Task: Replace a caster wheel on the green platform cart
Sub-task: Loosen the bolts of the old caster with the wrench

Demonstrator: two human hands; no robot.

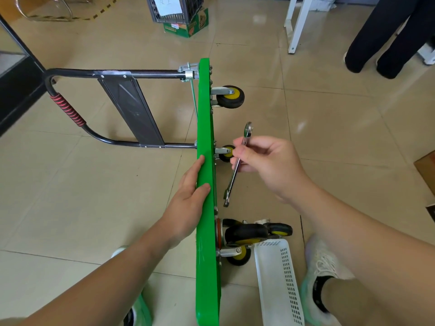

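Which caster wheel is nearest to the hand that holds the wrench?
The middle caster wheel, partly hidden behind the right hand holding the wrench. The far wheel by the handle and the wheels beside the white basket lie clear of it.

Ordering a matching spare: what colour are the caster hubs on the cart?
Yellow hubs with black tyres, clearest on the far caster wheel in the head view.

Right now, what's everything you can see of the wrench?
The wrench is a slim, shiny metal combination type, ring end farther from the camera, open end nearer. It is held off the floor, slightly tilted, beside the wheel side of the green cart deck without touching it. Only the right hand touches it, pinching the shaft towards the ring end.
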